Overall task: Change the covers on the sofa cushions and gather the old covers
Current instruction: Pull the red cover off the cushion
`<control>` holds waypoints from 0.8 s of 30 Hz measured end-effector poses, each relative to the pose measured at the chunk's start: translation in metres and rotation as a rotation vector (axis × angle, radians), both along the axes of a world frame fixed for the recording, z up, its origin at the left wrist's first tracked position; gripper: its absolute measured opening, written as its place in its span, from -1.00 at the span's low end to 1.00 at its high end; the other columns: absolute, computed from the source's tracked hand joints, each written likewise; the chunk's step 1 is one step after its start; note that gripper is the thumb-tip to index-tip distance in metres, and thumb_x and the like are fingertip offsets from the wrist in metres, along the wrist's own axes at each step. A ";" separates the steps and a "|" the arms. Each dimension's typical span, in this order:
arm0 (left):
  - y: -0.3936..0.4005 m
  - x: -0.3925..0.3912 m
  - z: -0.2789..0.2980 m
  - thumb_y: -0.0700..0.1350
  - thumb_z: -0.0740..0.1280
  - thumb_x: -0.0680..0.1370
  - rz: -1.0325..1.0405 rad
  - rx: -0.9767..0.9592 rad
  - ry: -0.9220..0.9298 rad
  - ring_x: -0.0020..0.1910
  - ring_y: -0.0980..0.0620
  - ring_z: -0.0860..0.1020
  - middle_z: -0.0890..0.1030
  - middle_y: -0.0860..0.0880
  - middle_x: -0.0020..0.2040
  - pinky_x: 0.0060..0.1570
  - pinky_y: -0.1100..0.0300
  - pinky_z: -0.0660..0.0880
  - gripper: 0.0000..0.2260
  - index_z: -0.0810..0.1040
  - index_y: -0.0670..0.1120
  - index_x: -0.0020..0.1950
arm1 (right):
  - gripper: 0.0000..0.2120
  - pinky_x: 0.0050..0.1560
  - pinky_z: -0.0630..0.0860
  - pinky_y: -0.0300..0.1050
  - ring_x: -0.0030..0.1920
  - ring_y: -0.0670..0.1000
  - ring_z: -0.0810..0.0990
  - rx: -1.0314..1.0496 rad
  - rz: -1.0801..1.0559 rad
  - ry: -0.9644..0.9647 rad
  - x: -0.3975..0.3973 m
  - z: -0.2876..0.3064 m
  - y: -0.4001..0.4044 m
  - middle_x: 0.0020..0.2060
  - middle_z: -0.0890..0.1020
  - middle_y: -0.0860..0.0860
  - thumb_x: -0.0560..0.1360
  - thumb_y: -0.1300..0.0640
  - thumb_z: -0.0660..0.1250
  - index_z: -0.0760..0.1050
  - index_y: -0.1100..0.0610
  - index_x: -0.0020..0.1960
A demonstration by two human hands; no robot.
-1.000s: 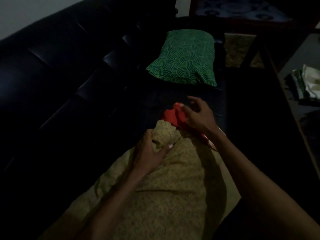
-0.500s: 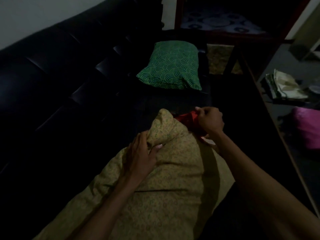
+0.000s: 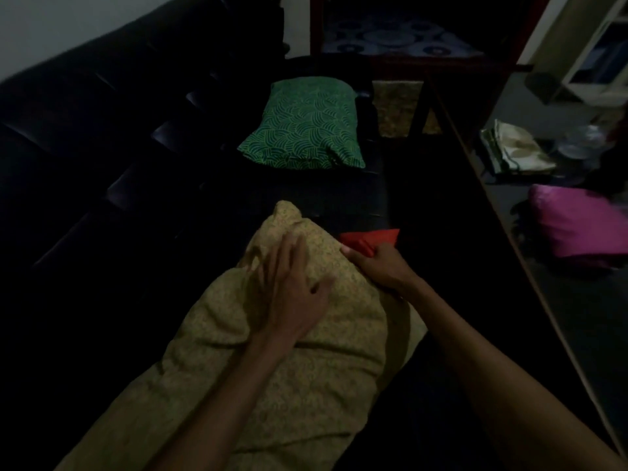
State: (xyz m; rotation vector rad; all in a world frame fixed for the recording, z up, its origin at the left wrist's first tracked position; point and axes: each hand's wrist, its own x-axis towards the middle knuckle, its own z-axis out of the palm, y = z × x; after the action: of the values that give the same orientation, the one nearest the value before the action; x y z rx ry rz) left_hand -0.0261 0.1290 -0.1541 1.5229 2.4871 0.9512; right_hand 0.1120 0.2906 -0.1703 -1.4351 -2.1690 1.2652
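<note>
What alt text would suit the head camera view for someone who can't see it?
A person's left hand presses flat on a yellow patterned cushion on a dark sofa, while the right hand grips red fabric at its far end. A green cushion lies beyond.

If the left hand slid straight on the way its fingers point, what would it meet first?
The left hand lies flat on the yellow-covered cushion, fingers pointing to its far corner. Past that corner comes bare black sofa seat, then probably the green cushion; depth is unclear.

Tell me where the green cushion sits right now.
In the head view, the green cushion lies on the black sofa's seat, beyond the yellow-covered cushion under the hands.
</note>
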 end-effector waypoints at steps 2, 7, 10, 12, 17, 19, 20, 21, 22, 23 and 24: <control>0.004 0.008 -0.008 0.34 0.29 0.51 -0.019 -0.086 0.014 0.53 0.02 0.25 0.40 0.08 0.49 0.49 -0.13 0.11 -0.41 0.45 0.08 0.46 | -0.43 0.03 0.65 0.04 -0.12 -0.02 0.70 0.023 -0.006 0.030 0.001 0.006 -0.003 -0.18 0.73 -0.02 0.41 -0.48 0.32 0.67 -0.01 0.03; -0.008 -0.024 0.012 -0.19 0.50 0.47 0.050 0.191 0.049 -0.17 -0.11 0.66 0.71 -0.02 -0.15 -0.16 0.17 0.45 -0.94 0.71 -0.04 -0.10 | -0.68 -0.17 0.60 -0.04 -0.27 0.01 0.69 -0.030 -0.184 0.193 0.007 0.010 -0.001 -0.29 0.72 0.06 0.59 -0.13 0.37 0.68 0.11 -0.11; -0.027 -0.057 0.029 -0.12 0.46 0.52 0.177 0.201 0.049 -0.13 -0.12 0.66 0.72 -0.03 -0.11 -0.21 0.16 0.47 -0.95 0.71 -0.02 -0.06 | -0.64 -0.11 0.62 0.05 -0.33 0.03 0.66 -0.017 -0.270 0.185 0.007 0.014 0.008 -0.41 0.68 0.00 0.53 -0.17 0.40 0.65 0.05 -0.28; -0.038 -0.084 0.031 -0.08 0.42 0.54 0.209 0.216 0.066 -0.10 -0.14 0.67 0.72 -0.05 -0.09 -0.18 0.06 0.56 -0.92 0.71 -0.01 -0.03 | -0.70 -0.04 0.64 0.07 -0.24 0.07 0.70 0.046 -0.326 0.185 0.011 0.021 0.019 -0.38 0.69 -0.01 0.46 -0.23 0.40 0.66 -0.03 -0.27; -0.052 -0.153 0.038 -0.07 0.40 0.56 0.401 0.163 0.124 -0.06 -0.24 0.66 0.71 -0.19 -0.06 -0.12 -0.01 0.53 -0.88 0.70 -0.06 0.03 | -0.58 -0.10 0.59 0.08 -0.22 0.04 0.64 0.171 -0.529 0.264 0.068 0.035 0.048 -0.34 0.63 0.02 0.56 -0.17 0.35 0.58 0.18 -0.23; -0.045 -0.167 0.037 -0.07 0.39 0.57 0.446 0.059 0.112 -0.01 -0.30 0.64 0.69 -0.25 -0.01 -0.06 -0.05 0.53 -0.84 0.69 -0.08 0.09 | -0.60 -0.17 0.59 0.02 -0.30 -0.05 0.60 0.183 -0.506 0.384 0.083 0.040 0.048 -0.38 0.62 -0.01 0.57 -0.12 0.37 0.62 0.22 -0.18; -0.039 -0.168 0.035 -0.08 0.38 0.57 0.465 -0.001 0.089 0.02 -0.32 0.63 0.68 -0.27 0.02 -0.02 -0.07 0.53 -0.82 0.69 -0.08 0.12 | -0.66 -0.18 0.58 -0.07 -0.31 -0.09 0.61 0.160 -0.457 0.421 0.084 0.042 0.043 -0.38 0.64 -0.05 0.60 -0.07 0.38 0.64 0.19 -0.17; -0.033 -0.166 0.032 -0.10 0.36 0.58 0.470 -0.045 0.055 0.05 -0.33 0.61 0.67 -0.27 0.06 0.03 -0.08 0.53 -0.81 0.68 -0.07 0.15 | -0.72 -0.16 0.57 -0.13 -0.30 -0.12 0.61 0.143 -0.391 0.432 0.082 0.040 0.037 -0.36 0.66 -0.06 0.61 -0.02 0.38 0.66 0.15 -0.15; -0.028 -0.159 0.029 -0.13 0.34 0.58 0.442 -0.067 0.013 0.09 -0.31 0.61 0.66 -0.26 0.10 0.08 -0.06 0.52 -0.79 0.68 -0.06 0.18 | -0.74 -0.13 0.57 -0.15 -0.28 -0.13 0.62 0.153 -0.315 0.403 0.078 0.036 0.031 -0.32 0.67 -0.06 0.62 -0.02 0.37 0.66 0.12 -0.14; -0.023 -0.150 0.024 -0.16 0.32 0.58 0.373 -0.065 -0.025 0.13 -0.28 0.60 0.65 -0.24 0.15 0.14 -0.03 0.50 -0.76 0.66 -0.08 0.21 | -0.72 -0.10 0.57 -0.14 -0.25 -0.13 0.61 0.188 -0.225 0.358 0.073 0.030 0.024 -0.30 0.67 -0.05 0.61 -0.06 0.36 0.65 0.10 -0.15; -0.020 -0.137 0.019 -0.18 0.32 0.59 0.282 -0.057 -0.061 0.19 -0.24 0.58 0.64 -0.22 0.20 0.21 0.00 0.47 -0.74 0.64 -0.11 0.26 | -0.66 -0.10 0.57 -0.10 -0.25 -0.12 0.60 0.218 -0.149 0.298 0.067 0.023 0.016 -0.30 0.66 -0.04 0.58 -0.16 0.36 0.62 0.07 -0.18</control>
State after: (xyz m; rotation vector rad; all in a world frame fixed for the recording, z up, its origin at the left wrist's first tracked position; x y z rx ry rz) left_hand -0.1631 0.1086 -0.1353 1.1289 2.7061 0.9352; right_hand 0.1790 0.3064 -0.1476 -1.2107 -1.8992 1.0749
